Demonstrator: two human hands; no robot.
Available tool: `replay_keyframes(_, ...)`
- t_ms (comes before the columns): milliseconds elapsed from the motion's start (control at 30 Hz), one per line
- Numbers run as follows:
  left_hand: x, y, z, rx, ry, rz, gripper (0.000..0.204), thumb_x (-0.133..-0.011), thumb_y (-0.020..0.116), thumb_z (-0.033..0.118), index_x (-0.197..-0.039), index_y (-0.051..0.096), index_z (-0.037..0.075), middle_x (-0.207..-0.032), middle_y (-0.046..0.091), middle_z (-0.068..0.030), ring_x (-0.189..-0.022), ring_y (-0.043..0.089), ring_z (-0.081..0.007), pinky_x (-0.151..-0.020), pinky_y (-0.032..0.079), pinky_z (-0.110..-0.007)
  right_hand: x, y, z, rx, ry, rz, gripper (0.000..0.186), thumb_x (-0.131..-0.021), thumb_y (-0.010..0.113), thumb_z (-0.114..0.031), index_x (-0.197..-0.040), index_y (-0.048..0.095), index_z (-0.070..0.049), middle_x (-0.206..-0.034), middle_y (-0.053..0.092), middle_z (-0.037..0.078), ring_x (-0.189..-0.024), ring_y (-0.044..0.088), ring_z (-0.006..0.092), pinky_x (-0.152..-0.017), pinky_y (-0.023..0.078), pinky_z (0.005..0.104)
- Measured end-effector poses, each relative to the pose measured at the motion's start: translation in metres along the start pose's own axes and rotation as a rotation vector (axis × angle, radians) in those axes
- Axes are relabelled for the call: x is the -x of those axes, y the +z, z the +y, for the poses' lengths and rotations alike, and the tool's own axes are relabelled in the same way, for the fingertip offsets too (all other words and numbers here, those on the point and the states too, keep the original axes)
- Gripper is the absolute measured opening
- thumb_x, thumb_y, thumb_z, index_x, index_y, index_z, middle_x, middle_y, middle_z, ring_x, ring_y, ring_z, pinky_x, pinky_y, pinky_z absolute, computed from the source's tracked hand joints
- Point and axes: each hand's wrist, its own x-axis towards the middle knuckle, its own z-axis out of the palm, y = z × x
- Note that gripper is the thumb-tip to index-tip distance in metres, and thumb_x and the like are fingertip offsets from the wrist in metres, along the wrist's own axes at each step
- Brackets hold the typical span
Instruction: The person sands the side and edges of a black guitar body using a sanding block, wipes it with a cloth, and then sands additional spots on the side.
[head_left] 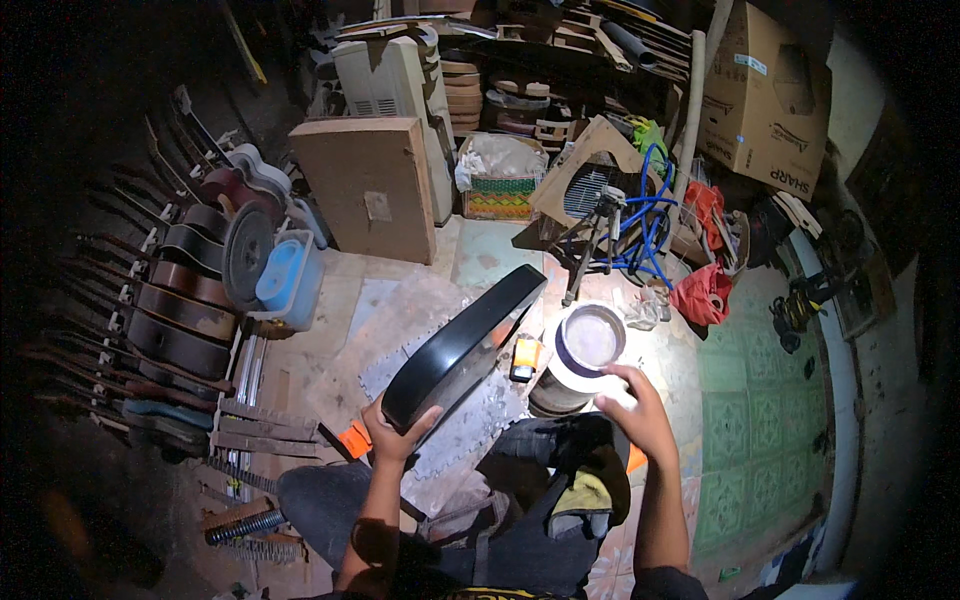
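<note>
My left hand (400, 430) grips the lower end of a glossy black curved body (455, 340), perhaps a guitar body, tilted on edge over a grey interlocking mat (440, 450). My right hand (628, 408) is at the near rim of a round tub (590, 335) with pale contents, standing on a pale cylindrical container (555, 400); its fingers are curled at something white that I cannot make out. A small black container with an orange label (525, 358) stands between the black body and the tub. An orange item (355, 438) lies left of my left hand.
A row of guitars (185, 310) and blue plastic bins (285, 280) line the left. A cardboard panel (360, 190), woven basket (500, 200), blue hose (650, 230), red bags (700, 295) and large box (760, 110) occupy the back. Green tiles (750, 420) extend rightward.
</note>
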Motion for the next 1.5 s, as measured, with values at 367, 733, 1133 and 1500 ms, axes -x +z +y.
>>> replay_keyframes(367, -0.001, -0.002, 0.004, 0.014, -0.014, 0.074, 0.040, -0.068, 0.093, 0.017, -0.097, 0.073, -0.002, -0.090, 0.073, -0.0037, -0.077, 0.066, -0.0125, -0.075, 0.054, -0.029, -0.199, 0.156, 0.084, -0.881, -0.113, 0.029, 0.077, -0.088, 0.056, -0.077, -0.113, 0.057, -0.004, -0.104, 0.056, 0.001, -0.102, 0.051, 0.0149, -0.094, 0.041, 0.0312)
replay_keyframes(733, -0.018, -0.050, 0.019, 0.145, -0.148, 0.005, 0.073, -0.062, 0.092, 0.024, -0.122, 0.063, -0.006, -0.113, 0.070, -0.0101, -0.101, 0.066, -0.0195, -0.093, 0.053, -0.034, -0.148, 0.134, 0.014, -0.831, -0.311, 0.325, 0.091, -0.060, 0.075, -0.086, -0.096, 0.059, -0.003, -0.089, 0.060, -0.001, -0.084, 0.056, 0.0096, -0.076, 0.045, 0.0257)
replay_keyframes(1133, -0.069, -0.030, 0.152, -0.846, 0.101, -0.094, 0.127, -0.074, 0.038, 0.095, -0.145, 0.043, -0.011, -0.127, 0.062, -0.0294, -0.118, 0.061, -0.0412, -0.102, 0.044, -0.047, -0.099, 0.140, -0.036, -0.603, -0.333, 0.428, 0.099, -0.059, 0.068, -0.092, -0.092, 0.058, 0.000, -0.085, 0.057, 0.001, -0.081, 0.055, 0.0121, -0.073, 0.047, 0.0275)
replay_keyframes(1500, -0.070, 0.100, 0.199, -1.010, 0.241, -0.528, 0.140, -0.061, 0.048, 0.100, -0.145, 0.042, -0.013, -0.137, 0.055, -0.0256, -0.131, 0.049, -0.0343, -0.116, 0.029, -0.048, -0.069, 0.165, -0.022, -0.340, -0.660, 0.376, 0.057, -0.100, 0.050, -0.058, -0.100, 0.055, -0.002, -0.088, 0.057, 0.003, -0.081, 0.054, 0.0152, -0.076, 0.047, 0.0286)
